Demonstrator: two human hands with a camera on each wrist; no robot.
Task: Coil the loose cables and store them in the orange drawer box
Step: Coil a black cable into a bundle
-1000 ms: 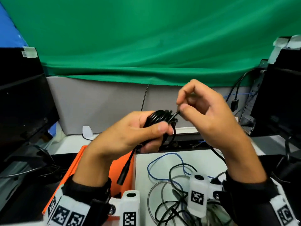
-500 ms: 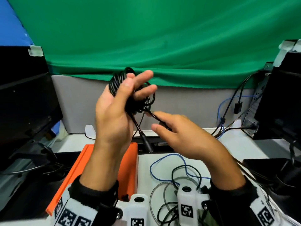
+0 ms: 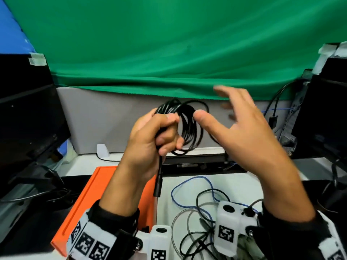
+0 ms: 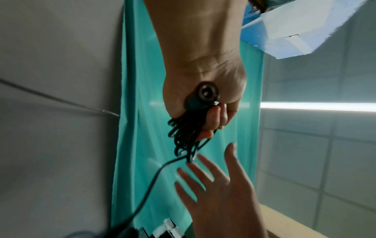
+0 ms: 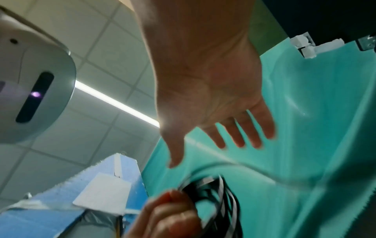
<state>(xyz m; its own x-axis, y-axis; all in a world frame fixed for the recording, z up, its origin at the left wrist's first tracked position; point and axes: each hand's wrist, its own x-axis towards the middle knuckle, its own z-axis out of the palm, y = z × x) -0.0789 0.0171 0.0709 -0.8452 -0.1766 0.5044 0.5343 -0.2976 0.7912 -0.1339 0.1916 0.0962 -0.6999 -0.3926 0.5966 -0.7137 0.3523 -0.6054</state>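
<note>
Bright ceiling strip light [image 4: 317,107]; wrist views perhaps motion-blurred, edges bowed

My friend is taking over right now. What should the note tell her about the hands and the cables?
Left hand: grips the black cable coil in the air, plug end hanging below the fist.
Right hand: open, fingers spread beside the coil, holding nothing.
Orange drawer box: on the desk under the left arm.
Loose cables, blue, black and grey: tangled on the white surface to the right of the box.
Done: black cable is mostly coiled; one strand trails off from it.
Left: put the coil in the box, then coil and store the rest.
</note>
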